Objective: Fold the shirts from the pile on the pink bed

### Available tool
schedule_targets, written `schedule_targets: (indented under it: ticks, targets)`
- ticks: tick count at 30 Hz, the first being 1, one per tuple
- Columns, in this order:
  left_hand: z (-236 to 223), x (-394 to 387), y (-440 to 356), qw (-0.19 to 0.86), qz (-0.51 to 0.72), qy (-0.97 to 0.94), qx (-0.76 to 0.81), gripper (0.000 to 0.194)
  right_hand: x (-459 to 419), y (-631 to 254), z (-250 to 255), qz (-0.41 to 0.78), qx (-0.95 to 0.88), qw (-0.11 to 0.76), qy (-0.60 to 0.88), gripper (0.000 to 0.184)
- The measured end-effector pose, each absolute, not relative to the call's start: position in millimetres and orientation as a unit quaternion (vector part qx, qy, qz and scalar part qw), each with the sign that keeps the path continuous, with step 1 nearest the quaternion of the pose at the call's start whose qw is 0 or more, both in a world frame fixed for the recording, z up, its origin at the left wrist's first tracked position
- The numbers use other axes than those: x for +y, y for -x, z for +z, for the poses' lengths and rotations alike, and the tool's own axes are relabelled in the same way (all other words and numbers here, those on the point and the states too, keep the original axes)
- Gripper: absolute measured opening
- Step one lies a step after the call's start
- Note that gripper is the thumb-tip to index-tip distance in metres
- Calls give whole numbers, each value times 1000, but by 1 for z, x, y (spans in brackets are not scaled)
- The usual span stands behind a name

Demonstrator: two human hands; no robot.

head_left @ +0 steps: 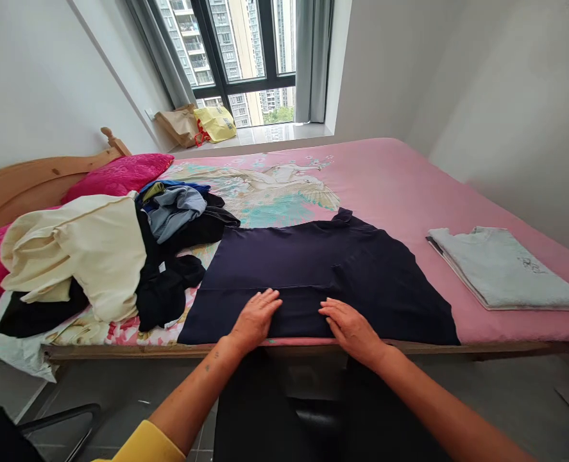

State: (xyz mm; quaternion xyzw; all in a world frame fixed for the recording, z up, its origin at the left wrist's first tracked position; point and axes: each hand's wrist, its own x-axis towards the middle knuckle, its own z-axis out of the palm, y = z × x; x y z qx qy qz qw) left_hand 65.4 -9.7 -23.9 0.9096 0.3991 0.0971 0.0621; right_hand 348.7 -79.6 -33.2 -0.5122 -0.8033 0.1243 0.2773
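Note:
A dark navy shirt (284,256) lies spread out along the near edge of the bed, its collar pointing to the far side right of the middle. My left hand (258,316) rests flat on the near part of the cloth, fingers stretched out and pointing away from me. To the right, my right hand (349,326) also lies on the fabric with its fingers extended toward the left. Neither hand grips the cloth. A crease runs across the shirt just beyond my fingertips.
On the left is a heap of clothes with cream trousers (82,250) on top. Folded light garments (505,266) lie stacked at the right on the pink sheet (380,173). Pink pillows (120,174) rest by the wooden headboard (38,179). Bags (217,124) stand on the windowsill.

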Motion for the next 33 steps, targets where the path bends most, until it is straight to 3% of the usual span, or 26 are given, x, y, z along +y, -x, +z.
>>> schedule_targets:
  ticks: [3, 8, 15, 23, 28, 33]
  targets:
    - [-25, -19, -94, 66, 64, -932, 350, 44, -73, -335, -31, 111, -828, 235, 496, 35]
    - [-33, -14, -92, 41, 46, -909, 413, 62, -67, -356, -41, 89, -809, 175, 554, 50]
    - [-34, -5, -133, 30, 92, -931, 353, 42, -72, -356, -40, 102, -815, 185, 539, 50]
    - [-51, -1, -158, -2, 93, -927, 363, 51, -90, -441, -53, 27, -785, 170, 595, 48]
    - [-52, 0, -157, -11, 92, -927, 363, 51, -110, -528, -56, -70, -604, 281, 743, 36]
    - [-53, 0, -160, -23, 95, -927, 363, 51, -131, -561, -44, -75, -545, 347, 760, 29]
